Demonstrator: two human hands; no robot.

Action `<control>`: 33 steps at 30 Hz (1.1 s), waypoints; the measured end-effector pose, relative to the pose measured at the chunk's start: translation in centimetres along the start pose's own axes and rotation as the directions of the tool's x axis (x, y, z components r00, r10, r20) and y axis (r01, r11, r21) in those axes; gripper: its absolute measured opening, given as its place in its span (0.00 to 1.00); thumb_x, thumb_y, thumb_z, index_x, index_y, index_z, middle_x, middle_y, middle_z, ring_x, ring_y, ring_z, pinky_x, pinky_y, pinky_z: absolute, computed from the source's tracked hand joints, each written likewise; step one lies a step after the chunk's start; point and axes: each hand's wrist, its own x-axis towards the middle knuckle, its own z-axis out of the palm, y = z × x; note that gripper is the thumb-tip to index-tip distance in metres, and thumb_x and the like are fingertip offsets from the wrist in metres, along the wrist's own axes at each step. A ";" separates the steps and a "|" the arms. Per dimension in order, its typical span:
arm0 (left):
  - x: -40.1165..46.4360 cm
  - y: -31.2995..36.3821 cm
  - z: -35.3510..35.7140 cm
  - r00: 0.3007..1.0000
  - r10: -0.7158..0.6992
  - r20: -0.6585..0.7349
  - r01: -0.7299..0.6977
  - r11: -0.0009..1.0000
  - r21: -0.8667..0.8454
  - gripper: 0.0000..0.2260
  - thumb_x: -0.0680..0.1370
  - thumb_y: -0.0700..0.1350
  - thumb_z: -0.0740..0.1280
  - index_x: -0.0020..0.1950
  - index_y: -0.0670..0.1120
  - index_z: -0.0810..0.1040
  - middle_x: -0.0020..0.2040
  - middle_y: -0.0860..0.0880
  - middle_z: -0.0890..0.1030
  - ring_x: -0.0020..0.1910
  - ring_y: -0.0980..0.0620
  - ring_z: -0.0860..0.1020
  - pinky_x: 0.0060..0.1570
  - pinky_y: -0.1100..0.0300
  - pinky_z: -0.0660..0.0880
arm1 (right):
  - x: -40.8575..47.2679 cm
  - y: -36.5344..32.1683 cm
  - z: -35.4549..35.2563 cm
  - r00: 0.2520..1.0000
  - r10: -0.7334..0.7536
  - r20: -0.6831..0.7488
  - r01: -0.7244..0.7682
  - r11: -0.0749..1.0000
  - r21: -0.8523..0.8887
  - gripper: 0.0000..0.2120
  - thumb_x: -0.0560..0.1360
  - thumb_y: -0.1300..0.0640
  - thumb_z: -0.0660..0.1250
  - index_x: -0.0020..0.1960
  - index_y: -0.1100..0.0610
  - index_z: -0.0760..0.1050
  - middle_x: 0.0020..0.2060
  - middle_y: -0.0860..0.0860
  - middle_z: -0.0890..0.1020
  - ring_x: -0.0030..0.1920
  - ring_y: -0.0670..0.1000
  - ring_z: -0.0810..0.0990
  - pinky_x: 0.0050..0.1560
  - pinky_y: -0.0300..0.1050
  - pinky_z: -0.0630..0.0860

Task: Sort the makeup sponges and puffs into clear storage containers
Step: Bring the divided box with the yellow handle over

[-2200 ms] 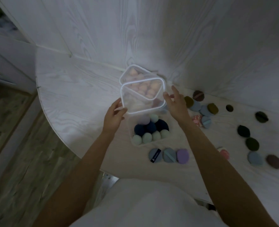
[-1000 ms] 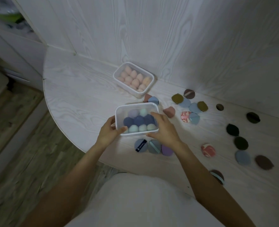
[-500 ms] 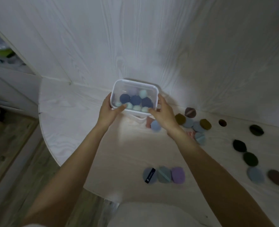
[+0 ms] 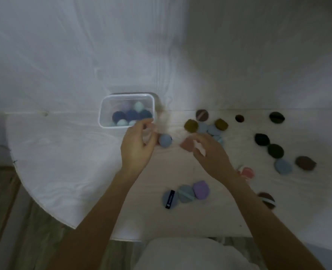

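1. The left hand [image 4: 136, 147] hovers just in front of the clear container [image 4: 126, 111], its grip loosely curled and pinching nothing I can make out; the fingertips are blurred.
2. The right hand [image 4: 210, 152] hangs to the right of the container, grip relaxed and partly spread, holding nothing; its fingers are just above a pink wedge sponge [image 4: 187, 144].
3. The container stands at the back of the counter [image 4: 63, 162] against the wall [image 4: 102, 55], filled with dark blue, mint and pale lilac sponges.
4. A light blue puff [image 4: 165, 140] lies between the two hands, just right of the container's front corner.
5. Farther right of the container lie olive, blue, brown and dark green puffs [image 4: 276, 151], scattered loosely over the counter.
6. Well in front of the container, three puffs sit in a touching row [image 4: 186, 193]: blue with a black strap, grey-blue, purple.
7. The counter is pale whitewashed wood grain with a rounded left edge; the wall carries the same grain.
8. Wooden plank floor [image 4: 3, 221] shows left of the counter.
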 end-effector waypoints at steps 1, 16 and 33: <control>-0.6 1.0 1.5 0.996 0.043 0.078 -0.043 0.999 -0.008 0.14 0.77 0.50 0.63 0.60 0.48 0.75 0.50 0.56 0.79 0.49 0.59 0.74 0.45 0.66 0.67 | -1.8 1.6 -0.9 0.998 0.029 -0.051 -0.033 0.995 -0.090 0.15 0.75 0.65 0.63 0.62 0.58 0.74 0.57 0.56 0.79 0.56 0.55 0.77 0.56 0.46 0.71; -12.2 22.0 32.8 0.496 0.003 0.868 0.197 0.974 -0.116 0.12 0.78 0.43 0.65 0.61 0.46 0.73 0.50 0.46 0.79 0.43 0.54 0.77 0.39 0.72 0.72 | -21.9 27.4 -23.8 0.722 0.467 -0.510 -0.683 0.598 -0.420 0.29 0.73 0.47 0.66 0.70 0.55 0.64 0.70 0.61 0.64 0.69 0.67 0.61 0.67 0.64 0.59; -18.5 20.9 36.4 0.486 -0.510 0.710 0.842 0.491 -0.224 0.13 0.76 0.49 0.67 0.53 0.41 0.74 0.45 0.45 0.79 0.44 0.49 0.81 0.41 0.58 0.78 | -21.3 28.8 -21.3 0.963 0.264 -0.060 -0.220 0.637 -0.739 0.46 0.62 0.47 0.76 0.73 0.41 0.55 0.75 0.59 0.56 0.71 0.64 0.57 0.68 0.66 0.55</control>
